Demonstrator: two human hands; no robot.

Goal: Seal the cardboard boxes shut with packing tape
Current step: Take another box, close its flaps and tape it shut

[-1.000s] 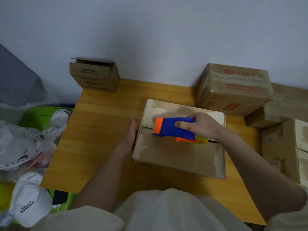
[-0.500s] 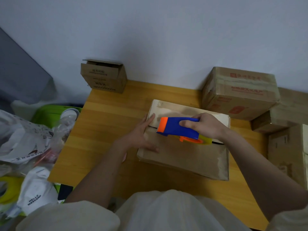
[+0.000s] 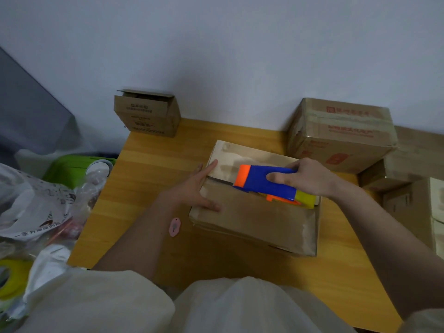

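Two flaps meet along the top of the cardboard box [image 3: 254,219] at the centre of the frame, on the wooden table [image 3: 149,179]. The right hand [image 3: 305,179] clamps a blue tape dispenser [image 3: 266,185] with an orange nose and a yellow rear, thumb curled over its side, held against the flap seam. The tape roll itself is hidden inside the housing, and no strip of tape can be made out on the seam. The left hand [image 3: 194,188] lies with fingers straight and spread, pressing on the box's left edge, index finger on the far flap and thumb on the near flap.

Just below the left forearm a small pink tag-like item [image 3: 174,226] lies on the table; what it is cannot be told. At upper left a small open box [image 3: 147,116] stands against the wall, its dark print too blurred to read and its inside hidden. At upper right a taped box [image 3: 341,135] carries red print, also unreadable; more boxes beside it are cut off by the right edge. At lower left a crumpled plastic bag [image 3: 36,207] with illegible writing lies over a green bin [image 3: 67,168], with a yellow tape roll [image 3: 12,280] partly cut off below.
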